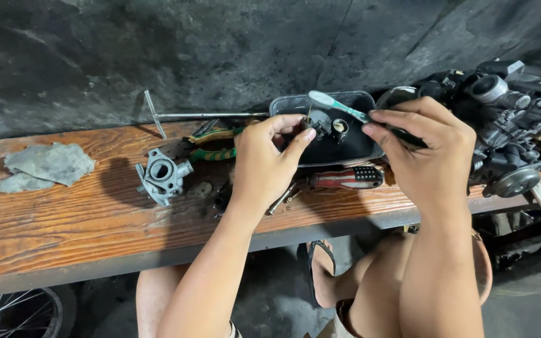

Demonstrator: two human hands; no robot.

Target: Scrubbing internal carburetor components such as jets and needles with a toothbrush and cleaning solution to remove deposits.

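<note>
Cleaning step: left hand pinches small dark part, seemingly carburettor piece; right hand clamped on toothbrush. Next: steady part, scrub over black tray.

The one camera sat on my head and looked down and forward across my forearms at the wooden bench, close enough that my left hand and right hand filled the middle. It faced the dark wall behind; my knees and the floor showed below.
</note>
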